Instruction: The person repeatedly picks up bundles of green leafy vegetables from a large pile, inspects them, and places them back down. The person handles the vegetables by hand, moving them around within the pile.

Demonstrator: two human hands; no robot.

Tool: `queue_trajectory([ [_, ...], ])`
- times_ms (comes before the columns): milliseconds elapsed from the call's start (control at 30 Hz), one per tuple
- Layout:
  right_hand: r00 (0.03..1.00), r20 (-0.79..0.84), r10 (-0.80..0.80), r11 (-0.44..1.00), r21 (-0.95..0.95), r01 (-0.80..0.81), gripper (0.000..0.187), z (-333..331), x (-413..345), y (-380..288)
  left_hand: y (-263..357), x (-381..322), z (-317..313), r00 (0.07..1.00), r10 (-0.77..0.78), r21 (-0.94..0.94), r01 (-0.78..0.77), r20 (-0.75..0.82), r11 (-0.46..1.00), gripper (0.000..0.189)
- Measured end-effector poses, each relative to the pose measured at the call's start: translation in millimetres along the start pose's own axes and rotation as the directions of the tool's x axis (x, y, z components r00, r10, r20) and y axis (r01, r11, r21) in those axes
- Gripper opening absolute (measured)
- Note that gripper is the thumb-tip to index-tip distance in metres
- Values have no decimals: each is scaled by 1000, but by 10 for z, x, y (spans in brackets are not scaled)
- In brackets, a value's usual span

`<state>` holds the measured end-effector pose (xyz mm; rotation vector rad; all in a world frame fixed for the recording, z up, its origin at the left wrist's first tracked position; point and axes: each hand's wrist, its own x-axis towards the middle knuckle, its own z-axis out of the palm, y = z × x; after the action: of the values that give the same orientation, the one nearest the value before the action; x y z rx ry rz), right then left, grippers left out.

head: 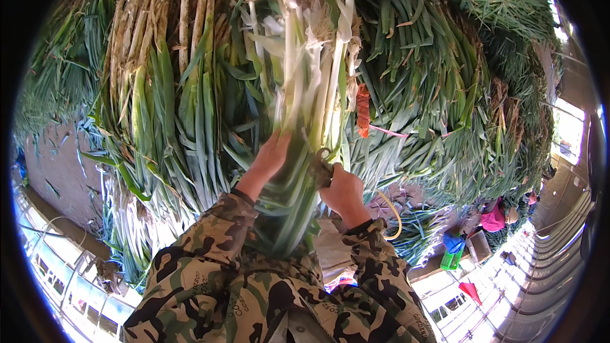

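Observation:
In front of me lies a loose group of large green onions (295,57), with peeled white stalks, roots at the top of the view and leaves running down towards my jacket. My left hand (269,162) grips the lower part of a green onion, its fingers partly hidden by the stalk. To the right, my right hand (344,195) closes on a small dark tool (322,171) with a curled tip, beside the leaves. Motion blurs the leaves between my hands, and the tool's exact kind is unclear. An orange-red wrapped object (363,110) lies right of the white stalks.
Unpeeled green onions with soil-brown bases (183,24) are stacked at left. Leafy heaps (424,57) rise at right, with a pink string (388,131). A yellow curved tube (394,214) hangs near my right sleeve. Further right are a green crate (451,260) and a person in pink (493,218).

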<state>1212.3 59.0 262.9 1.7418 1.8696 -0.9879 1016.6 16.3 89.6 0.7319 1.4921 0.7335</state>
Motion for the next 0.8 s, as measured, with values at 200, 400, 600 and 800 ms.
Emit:
queue_trajectory([
  [200,997,-40,-63,997,34,65,34,-308,535,-558,-549,44,-133,992,-68,227,42,108,973,55],
  [400,980,-167,-110,991,-93,95,40,-686,1137,-624,394,-155,180,986,-166,92,163,26,982,69],
  [600,947,-252,-197,978,-115,173,43,-902,1598,-978,646,-219,209,976,-217,96,217,-12,971,69],
  [800,892,-337,-302,952,-162,261,37,-920,1858,-1103,81,-55,244,983,-182,-30,183,18,983,78],
])
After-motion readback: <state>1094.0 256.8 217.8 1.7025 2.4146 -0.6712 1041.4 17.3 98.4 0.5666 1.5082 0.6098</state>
